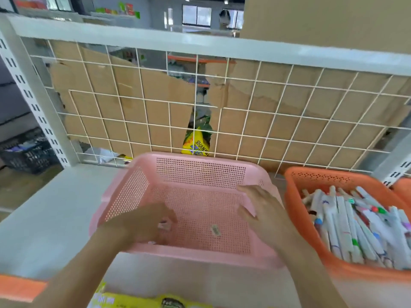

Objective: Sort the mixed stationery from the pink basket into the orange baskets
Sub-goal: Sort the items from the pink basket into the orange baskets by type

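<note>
A: Both hands are over the pink basket (200,172), which sits mid-shelf (55,207), close to the near edge. The left hand (144,223) is low at the near left corner, its fingers curled onto a small pale piece (164,225) just above the mesh floor.

B: It's blurred, but that reads as a pinch. And the right hand (262,210)?

A: It hovers above the basket's right side, fingers spread and relaxed, gripping nothing.

B: One small labelled piece (215,230) lies flat on the mesh between the two hands, apart from both.

A: Just beside the pink one, on the right, the orange basket (311,176) is heaped with white-bodied pens (347,223), caps in mixed colours.

B: A corner of a second orange basket (403,187) shows at the right edge. On the far side stands the wire grid (222,121), backed with cardboard (142,90).
</note>
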`<action>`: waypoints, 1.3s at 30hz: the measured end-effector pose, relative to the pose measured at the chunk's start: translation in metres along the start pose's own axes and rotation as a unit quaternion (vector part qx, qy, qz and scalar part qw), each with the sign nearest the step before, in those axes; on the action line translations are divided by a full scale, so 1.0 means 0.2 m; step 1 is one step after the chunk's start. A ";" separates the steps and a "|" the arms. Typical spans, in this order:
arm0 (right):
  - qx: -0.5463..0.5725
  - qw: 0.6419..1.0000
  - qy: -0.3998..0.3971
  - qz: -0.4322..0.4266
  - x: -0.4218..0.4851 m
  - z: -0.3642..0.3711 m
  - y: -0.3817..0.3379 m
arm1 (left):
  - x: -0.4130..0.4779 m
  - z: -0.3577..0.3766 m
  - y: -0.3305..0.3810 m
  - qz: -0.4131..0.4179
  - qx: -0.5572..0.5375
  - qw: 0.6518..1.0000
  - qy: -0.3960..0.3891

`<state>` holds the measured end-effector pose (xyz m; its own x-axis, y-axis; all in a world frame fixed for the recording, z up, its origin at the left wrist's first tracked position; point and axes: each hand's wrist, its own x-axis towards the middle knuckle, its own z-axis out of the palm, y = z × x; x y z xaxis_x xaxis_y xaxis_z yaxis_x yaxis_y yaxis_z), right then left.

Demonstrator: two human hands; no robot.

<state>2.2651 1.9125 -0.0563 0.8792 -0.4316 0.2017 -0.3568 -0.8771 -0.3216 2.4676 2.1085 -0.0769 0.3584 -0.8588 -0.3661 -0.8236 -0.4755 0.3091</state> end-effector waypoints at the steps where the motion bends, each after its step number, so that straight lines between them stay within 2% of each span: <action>1: 0.004 1.000 -0.002 0.006 0.00 0.01 0.00 | 0.04 0.01 0.00 0.006 0.020 1.000 -0.015; 6: -0.005 1.000 0.005 0.027 0.00 0.04 -0.01 | 0.12 0.02 0.02 0.030 0.100 0.994 -0.042; 19: -0.017 0.998 0.015 0.056 0.00 0.05 -0.02 | 0.06 0.04 0.02 0.028 0.001 1.000 0.002; 24: -0.025 0.996 0.064 0.064 -0.04 -0.01 -0.02 | 0.06 0.00 0.03 0.065 -0.031 0.992 0.102; 30: -0.040 0.984 0.145 0.093 -0.22 -0.12 0.05 | 0.04 -0.03 0.09 0.136 -0.068 0.962 0.228; 35: -0.042 0.969 0.201 0.134 -0.45 -0.21 0.12 | 0.04 -0.06 0.23 0.210 -0.062 0.929 0.298; 39: -0.088 0.954 0.231 0.170 -0.67 -0.26 0.19 | 0.06 -0.07 0.36 0.261 -0.024 0.913 0.312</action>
<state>2.1172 1.9251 -0.0472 0.4845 -0.7093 0.5120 -0.6800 -0.6736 -0.2897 2.4191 2.0612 -0.0476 0.1143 -0.9055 0.4087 -0.9392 0.0355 0.3414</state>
